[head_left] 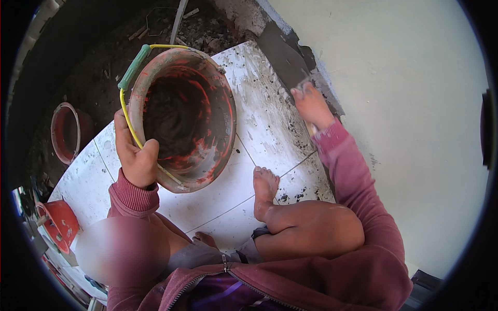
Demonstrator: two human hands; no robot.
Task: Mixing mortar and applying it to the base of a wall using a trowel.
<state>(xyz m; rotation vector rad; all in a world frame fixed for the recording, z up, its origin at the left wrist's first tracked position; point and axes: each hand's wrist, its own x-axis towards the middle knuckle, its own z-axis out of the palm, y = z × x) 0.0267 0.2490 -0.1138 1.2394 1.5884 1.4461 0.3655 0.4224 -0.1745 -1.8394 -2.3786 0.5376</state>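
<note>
My left hand [136,155] is closed on the near left rim of a mortar-smeared bucket [226,122], tilted so its mouth faces me. Dark wet mortar [168,116] lies inside, with red plastic showing through in streaks. The bucket's yellow wire handle, with its green grip [134,67], hangs over the left rim. At the wall's base, my right hand [313,105] is closed round a trowel, mostly hidden by the hand; a pale handle end [312,129] shows by the wrist. A strip of fresh grey mortar [282,54] runs along the wall there.
White floor tiles [223,212] with mortar splashes lie under my bare feet. The pale wall [404,103] rises on the right. Another dirty bucket [65,132] stands on the dark rubble ground [98,88] at left. A red container [61,223] lies at the lower left.
</note>
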